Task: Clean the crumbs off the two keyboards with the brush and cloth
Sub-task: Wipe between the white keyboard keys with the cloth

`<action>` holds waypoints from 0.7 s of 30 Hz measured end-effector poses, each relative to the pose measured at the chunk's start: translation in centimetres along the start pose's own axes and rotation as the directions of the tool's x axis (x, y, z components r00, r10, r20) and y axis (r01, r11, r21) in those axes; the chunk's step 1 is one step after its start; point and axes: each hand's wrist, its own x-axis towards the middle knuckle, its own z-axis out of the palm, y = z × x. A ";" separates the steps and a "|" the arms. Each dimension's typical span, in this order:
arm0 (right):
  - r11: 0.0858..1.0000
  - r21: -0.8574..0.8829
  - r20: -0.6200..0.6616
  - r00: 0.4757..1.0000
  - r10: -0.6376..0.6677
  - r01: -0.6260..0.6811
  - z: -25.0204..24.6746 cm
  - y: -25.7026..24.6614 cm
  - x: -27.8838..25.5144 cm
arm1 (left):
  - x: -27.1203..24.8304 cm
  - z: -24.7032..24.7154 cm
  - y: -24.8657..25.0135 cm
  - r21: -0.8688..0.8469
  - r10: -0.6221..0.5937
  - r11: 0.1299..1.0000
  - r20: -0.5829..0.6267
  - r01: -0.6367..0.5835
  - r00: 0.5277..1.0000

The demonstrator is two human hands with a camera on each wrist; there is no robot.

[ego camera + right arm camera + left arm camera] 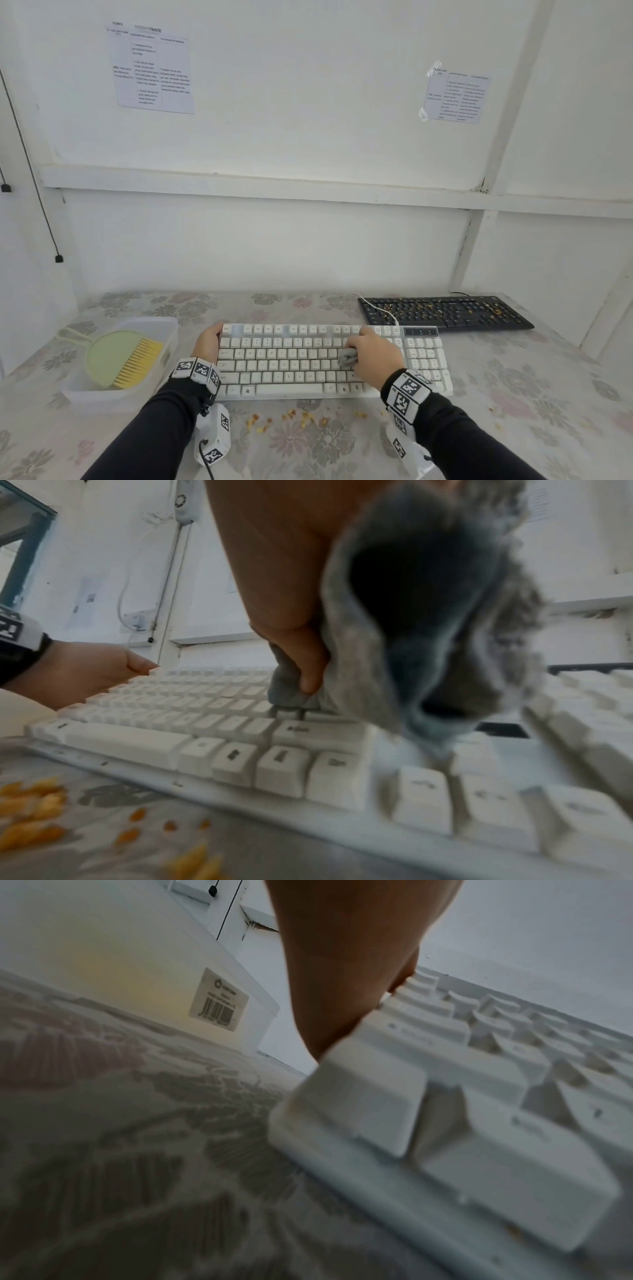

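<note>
A white keyboard lies in front of me on the table. My left hand grips its far left corner, thumb on top by the edge keys. My right hand holds a bunched grey cloth and presses it onto the keys right of centre; up close the cloth hangs from my fingers. A black keyboard strewn with yellow crumbs lies at the back right. The green brush with yellow bristles rests in a clear tub at the left.
Yellow crumbs are scattered on the floral tablecloth just in front of the white keyboard, also seen as crumbs in the right wrist view. A white cable runs across the black keyboard. The white wall stands close behind the table.
</note>
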 end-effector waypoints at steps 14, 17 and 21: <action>0.985 0.013 -0.027 0.985 0.170 -0.170 -0.9 7.9 -1.8 | 0.5 0.0 -0.2 0.022 0.042 0.999 -0.015 -0.041 0.999; 0.982 0.031 -0.023 0.982 0.188 -0.187 -0.9 9.4 -2.1 | 0.2 0.2 -0.1 0.025 0.031 0.999 -0.026 -0.030 0.999; 0.975 0.034 -0.029 0.975 0.221 -0.220 -1.1 10.5 -2.2 | 0.0 0.2 0.0 0.020 0.040 0.999 -0.037 -0.039 0.999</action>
